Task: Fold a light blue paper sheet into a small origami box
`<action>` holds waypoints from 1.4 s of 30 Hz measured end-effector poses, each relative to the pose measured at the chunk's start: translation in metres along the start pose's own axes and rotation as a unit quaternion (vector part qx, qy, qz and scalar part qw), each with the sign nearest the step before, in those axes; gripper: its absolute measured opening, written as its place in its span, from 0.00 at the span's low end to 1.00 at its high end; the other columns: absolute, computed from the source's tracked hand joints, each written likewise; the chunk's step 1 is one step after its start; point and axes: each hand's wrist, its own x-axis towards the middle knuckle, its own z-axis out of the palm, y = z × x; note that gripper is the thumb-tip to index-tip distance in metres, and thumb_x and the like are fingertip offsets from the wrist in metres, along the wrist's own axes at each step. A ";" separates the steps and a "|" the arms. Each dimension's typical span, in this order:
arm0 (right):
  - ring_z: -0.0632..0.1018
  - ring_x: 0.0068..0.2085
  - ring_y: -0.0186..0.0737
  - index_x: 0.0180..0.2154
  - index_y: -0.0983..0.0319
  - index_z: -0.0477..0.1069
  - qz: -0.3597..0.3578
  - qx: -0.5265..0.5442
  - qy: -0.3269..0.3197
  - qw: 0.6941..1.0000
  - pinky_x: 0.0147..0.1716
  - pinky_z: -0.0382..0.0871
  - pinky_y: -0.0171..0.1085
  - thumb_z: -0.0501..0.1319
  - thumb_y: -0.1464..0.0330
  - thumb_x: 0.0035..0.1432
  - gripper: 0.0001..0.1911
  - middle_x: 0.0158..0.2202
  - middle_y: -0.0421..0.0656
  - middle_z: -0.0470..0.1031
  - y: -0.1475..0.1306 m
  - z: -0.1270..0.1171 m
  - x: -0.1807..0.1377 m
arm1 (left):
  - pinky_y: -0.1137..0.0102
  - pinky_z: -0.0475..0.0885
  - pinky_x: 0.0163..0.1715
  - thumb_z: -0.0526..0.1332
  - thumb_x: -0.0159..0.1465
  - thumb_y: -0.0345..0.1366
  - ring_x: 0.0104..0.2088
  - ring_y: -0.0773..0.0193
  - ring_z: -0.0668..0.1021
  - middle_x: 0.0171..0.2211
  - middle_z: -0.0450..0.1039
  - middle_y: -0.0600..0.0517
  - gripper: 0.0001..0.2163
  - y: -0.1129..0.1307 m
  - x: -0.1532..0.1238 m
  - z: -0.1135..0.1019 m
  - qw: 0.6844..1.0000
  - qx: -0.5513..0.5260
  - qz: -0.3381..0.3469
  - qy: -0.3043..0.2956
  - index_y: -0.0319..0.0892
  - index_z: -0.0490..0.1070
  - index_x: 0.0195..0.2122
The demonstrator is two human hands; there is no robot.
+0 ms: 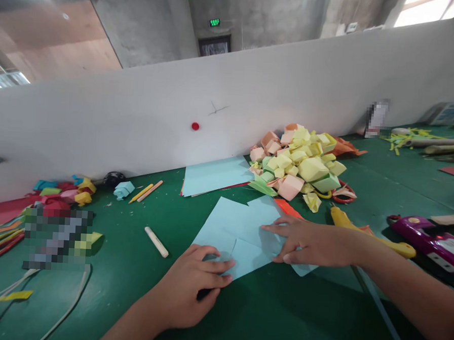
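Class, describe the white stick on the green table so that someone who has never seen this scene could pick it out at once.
Start at the green table below the long white wall. Left of the blue paper lies the white stick, by itself. Unlike the yellow stick and orange stick farther back, it is white, thicker and close to the left hand.

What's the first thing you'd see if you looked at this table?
The light blue paper sheet in the front middle of the green table, with the left hand pressing its near edge and the right hand flat on its right part. Behind it, by the white wall, sits a bright heap of yellow, pink and green folded paper pieces.
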 end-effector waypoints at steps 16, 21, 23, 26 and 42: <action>0.50 0.73 0.64 0.46 0.53 0.83 -0.016 0.015 -0.001 1.000 0.66 0.53 0.62 0.53 0.49 0.67 0.24 0.74 0.39 0.52 -0.001 -0.005 -0.003 | 0.52 0.70 0.53 0.57 0.68 0.29 0.56 0.50 0.74 0.58 0.76 0.51 0.16 0.000 0.001 0.000 1.000 -0.005 0.004 0.015 0.51 0.79 0.52; 0.52 0.72 0.64 0.46 0.53 0.84 -0.020 0.009 0.007 1.000 0.66 0.55 0.62 0.54 0.50 0.67 0.24 0.73 0.39 0.54 -0.003 -0.007 -0.004 | 0.52 0.70 0.53 0.57 0.69 0.30 0.56 0.49 0.74 0.58 0.76 0.52 0.16 0.000 0.001 0.000 1.000 0.002 0.000 0.002 0.50 0.79 0.52; 0.53 0.72 0.64 0.46 0.52 0.84 -0.025 0.017 0.010 1.000 0.65 0.55 0.63 0.54 0.50 0.67 0.23 0.73 0.39 0.55 -0.001 -0.007 -0.004 | 0.52 0.70 0.53 0.57 0.68 0.30 0.56 0.49 0.74 0.58 0.76 0.52 0.16 0.001 0.001 -0.001 1.000 0.002 0.001 0.002 0.50 0.79 0.51; 0.52 0.73 0.64 0.46 0.51 0.83 -0.023 0.022 0.011 0.999 0.66 0.54 0.64 0.54 0.50 0.67 0.23 0.73 0.38 0.55 0.000 -0.006 -0.003 | 0.52 0.70 0.53 0.57 0.69 0.30 0.56 0.50 0.74 0.58 0.76 0.52 0.15 0.002 0.001 -0.002 1.000 -0.002 0.001 0.001 0.50 0.79 0.51; 0.54 0.72 0.61 0.53 0.48 0.80 -0.053 -0.008 0.011 0.998 0.66 0.54 0.62 0.51 0.50 0.70 0.23 0.72 0.37 0.57 0.005 -0.004 -0.001 | 0.52 0.70 0.53 0.57 0.68 0.29 0.55 0.50 0.75 0.57 0.77 0.50 0.16 0.000 -0.003 -0.001 1.000 -0.016 0.000 0.020 0.50 0.80 0.50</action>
